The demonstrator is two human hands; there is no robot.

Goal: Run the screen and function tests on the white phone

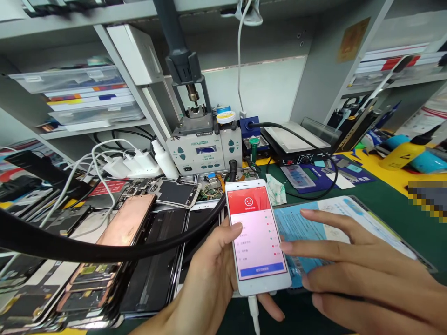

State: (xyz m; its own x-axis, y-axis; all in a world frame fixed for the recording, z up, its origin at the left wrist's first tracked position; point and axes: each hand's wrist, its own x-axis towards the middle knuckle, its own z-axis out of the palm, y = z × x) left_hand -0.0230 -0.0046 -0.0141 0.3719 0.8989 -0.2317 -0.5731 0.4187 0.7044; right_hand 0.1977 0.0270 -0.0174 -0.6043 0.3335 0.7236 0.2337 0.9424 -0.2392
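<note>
A white smartphone (252, 287) rests upright in my left hand (209, 260), thumb on its left edge and fingers behind it. Its lit screen shows a red banner with a sad face, a list with red and green marks, and a blue button. From its bottom edge hangs a white cable plug (253, 309). My right hand (356, 265) is beside the phone's right edge, holding nothing, fingers stretched out and apart. One fingertip lies right at that edge; whether it touches is unclear. Behind the right hand is a blue-and-white packet (314, 218).
A thick black hose (139, 251) arcs across the left foreground. Opened phones and a copper-coloured phone panel (127, 218) lie to the left. Behind stand a grey soldering station (206, 156), a white bottle (165, 160) and a yellow bottle (401, 156). A green mat (384, 195) covers the bench.
</note>
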